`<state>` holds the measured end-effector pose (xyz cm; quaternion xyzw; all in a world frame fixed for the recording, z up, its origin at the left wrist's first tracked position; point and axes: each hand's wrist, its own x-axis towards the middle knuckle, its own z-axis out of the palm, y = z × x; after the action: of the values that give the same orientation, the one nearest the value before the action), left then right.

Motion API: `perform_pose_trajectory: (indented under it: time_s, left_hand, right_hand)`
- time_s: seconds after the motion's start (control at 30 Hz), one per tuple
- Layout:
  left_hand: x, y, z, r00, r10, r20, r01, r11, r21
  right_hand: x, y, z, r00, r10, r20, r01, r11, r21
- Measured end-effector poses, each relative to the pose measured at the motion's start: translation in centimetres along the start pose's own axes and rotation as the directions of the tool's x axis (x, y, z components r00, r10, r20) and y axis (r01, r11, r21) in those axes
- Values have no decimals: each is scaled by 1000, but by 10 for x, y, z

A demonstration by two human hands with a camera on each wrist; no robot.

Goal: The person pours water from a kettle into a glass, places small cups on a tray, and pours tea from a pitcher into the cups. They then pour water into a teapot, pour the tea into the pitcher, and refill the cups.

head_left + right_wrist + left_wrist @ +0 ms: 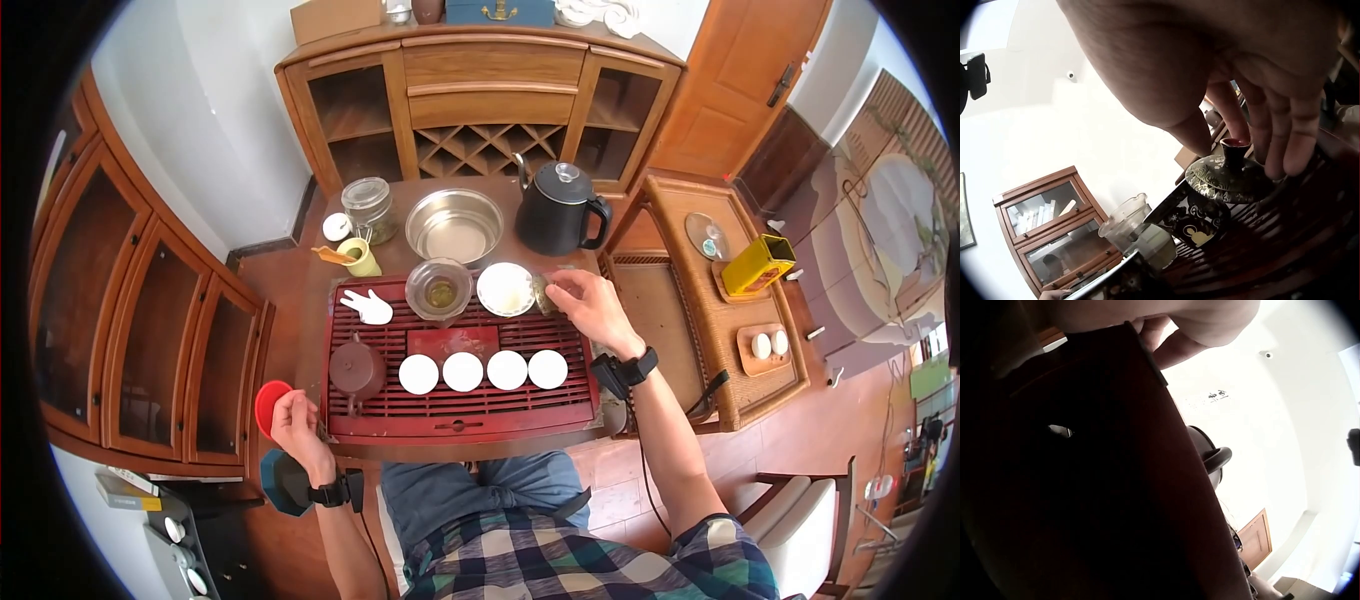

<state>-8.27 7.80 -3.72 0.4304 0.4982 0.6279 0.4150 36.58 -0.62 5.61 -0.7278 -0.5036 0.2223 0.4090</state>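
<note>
My right hand (pixel 590 305) pinches the knob of a dark patterned gaiwan lid (pixel 1225 179) between thumb and fingers. The lid is at the right side of a gaiwan bowl (pixel 505 290), whose outside is black with gold figures in the right wrist view. Left of it stands a glass pitcher (pixel 438 289) with some liquid in it. My left hand (pixel 297 428) is at the tray's near-left side with its fingers bent, overlapping a red disc (pixel 266 406); I cannot tell whether it holds the disc. Much of that hand is hidden in the left wrist view.
A red slatted tea tray (pixel 440 428) bears several white cups (pixel 462 372), a brown teapot (pixel 357 369) and a white hand-shaped piece (pixel 368 307). Behind are a glass jar (pixel 368 205), steel basin (pixel 454 226) and black kettle (pixel 560 210). A wicker stand (pixel 765 375) is at right.
</note>
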Motion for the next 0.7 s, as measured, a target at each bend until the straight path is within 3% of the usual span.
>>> perform_pose_trajectory:
  time_s: [0.13, 0.23, 0.3, 0.47, 0.57, 0.7]
  left_hand:
    - [-8, 24, 10, 998, 35, -44, -34, 999, 29]
    - [-11, 30, 17, 998, 58, -24, -58, 998, 0]
    - [-13, 36, 24, 1000, 9, 11, -9, 997, -75]
    - [-12, 23, 28, 1000, -14, 23, 16, 997, -70]
    - [-13, 21, 28, 1000, -9, 0, 9, 999, -36]
    - [-17, 20, 30, 1000, 29, -2, -29, 997, 73]
  right_hand:
    - [2, 8, -2, 995, -34, -96, 42, 996, 76]
    - [7, 8, -12, 910, -5, -416, 68, 988, 137]
    - [14, 15, -28, 878, -27, -478, 57, 997, 48]
    - [46, 41, -47, 879, 26, -475, -73, 994, -80]
    - [79, 79, -45, 896, 28, -443, -71, 994, -81]
    - [99, 70, -46, 909, 122, -398, -145, 989, -27]
